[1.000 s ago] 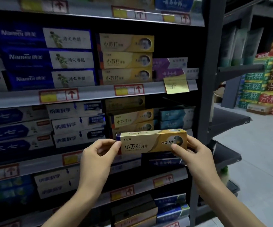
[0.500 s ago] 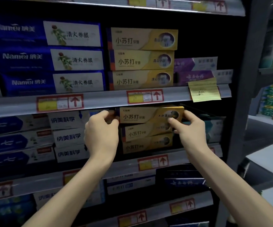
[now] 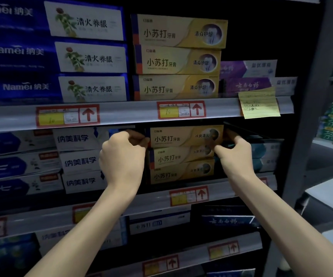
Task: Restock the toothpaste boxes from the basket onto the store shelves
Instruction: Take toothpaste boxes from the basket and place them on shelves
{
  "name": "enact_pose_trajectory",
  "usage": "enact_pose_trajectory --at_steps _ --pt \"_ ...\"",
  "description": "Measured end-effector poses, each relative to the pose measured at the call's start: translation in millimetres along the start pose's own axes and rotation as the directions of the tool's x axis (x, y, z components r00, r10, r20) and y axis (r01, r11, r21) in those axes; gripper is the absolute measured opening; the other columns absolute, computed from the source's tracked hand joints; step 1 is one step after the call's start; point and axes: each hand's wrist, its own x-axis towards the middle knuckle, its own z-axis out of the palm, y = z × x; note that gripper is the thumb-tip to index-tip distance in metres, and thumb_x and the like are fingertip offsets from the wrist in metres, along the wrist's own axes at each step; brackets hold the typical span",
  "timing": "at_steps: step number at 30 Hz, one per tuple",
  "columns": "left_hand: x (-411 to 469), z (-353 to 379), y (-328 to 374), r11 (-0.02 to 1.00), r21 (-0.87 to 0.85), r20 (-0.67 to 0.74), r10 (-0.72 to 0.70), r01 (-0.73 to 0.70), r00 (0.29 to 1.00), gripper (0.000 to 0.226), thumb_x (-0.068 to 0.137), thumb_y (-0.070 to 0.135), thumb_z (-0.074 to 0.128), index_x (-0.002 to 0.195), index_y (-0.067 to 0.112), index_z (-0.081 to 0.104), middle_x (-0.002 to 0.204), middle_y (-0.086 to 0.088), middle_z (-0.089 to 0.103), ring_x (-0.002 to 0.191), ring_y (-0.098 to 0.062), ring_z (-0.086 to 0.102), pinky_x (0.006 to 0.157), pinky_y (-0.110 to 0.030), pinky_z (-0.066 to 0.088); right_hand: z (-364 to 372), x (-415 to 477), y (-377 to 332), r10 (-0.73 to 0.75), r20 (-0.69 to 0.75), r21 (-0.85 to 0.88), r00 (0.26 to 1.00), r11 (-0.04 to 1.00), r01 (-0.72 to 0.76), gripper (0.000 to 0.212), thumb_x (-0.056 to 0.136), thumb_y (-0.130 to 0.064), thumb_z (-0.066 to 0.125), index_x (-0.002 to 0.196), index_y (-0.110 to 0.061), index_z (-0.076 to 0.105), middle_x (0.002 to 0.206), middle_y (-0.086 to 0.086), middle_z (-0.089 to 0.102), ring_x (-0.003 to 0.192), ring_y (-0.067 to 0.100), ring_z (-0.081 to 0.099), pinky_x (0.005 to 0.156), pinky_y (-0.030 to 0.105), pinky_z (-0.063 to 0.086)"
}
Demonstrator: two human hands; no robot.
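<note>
I seat a yellow toothpaste box (image 3: 183,137) atop its stack (image 3: 171,166), left hand (image 3: 122,158) and right hand (image 3: 236,156) pinching its ends; release seems next.

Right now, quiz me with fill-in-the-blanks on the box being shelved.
The left hand and right hand grip a yellow box at the ____ of its stack.
Under it lie ____ matching boxes.
The red tag above has an arrow pointing ____.
The sticky note hangs to the tag's ____.
Missing: top; two; up; right.
</note>
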Motion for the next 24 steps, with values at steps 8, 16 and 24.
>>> enact_pose_trajectory --at_steps 8,16,24 --pt "-29 -40 -10 0.985 -0.159 0.162 -0.036 0.062 0.986 0.009 0.090 0.030 0.078 0.082 0.033 0.075 0.073 0.018 0.073 0.070 0.003 0.068 0.072 -0.035 0.061 -13 -27 -4 0.016 -0.011 -0.073 1.000 0.997 -0.016 0.083 0.088 -0.031 0.081 0.158 -0.021 0.038 0.115 0.003 0.051 0.127 0.031 0.057 0.118 0.048 0.041" --pt "-71 -80 -21 0.871 -0.305 0.511 -0.190 0.384 0.838 0.011 0.097 0.025 0.071 0.090 0.025 0.080 0.085 0.007 0.078 0.073 -0.007 0.069 0.071 -0.026 0.049 -27 -99 -17 0.035 0.008 -0.043 0.999 0.998 -0.034 0.066 0.090 -0.026 0.081 0.148 -0.032 0.050 0.134 -0.004 0.058 0.110 0.021 0.063 0.093 0.035 0.050" --pt "-122 -118 -40 0.616 -0.361 0.740 -0.267 0.700 0.617 0.021 0.102 0.025 0.061 0.107 0.018 0.081 0.107 -0.006 0.079 0.097 -0.021 0.075 0.085 -0.035 0.054 -55 -210 -30 0.201 0.174 0.077 0.964 0.973 -0.217 0.049 0.089 -0.026 0.081 0.134 -0.032 0.063 0.123 -0.004 0.067 0.090 0.007 0.072 0.094 0.041 0.060"
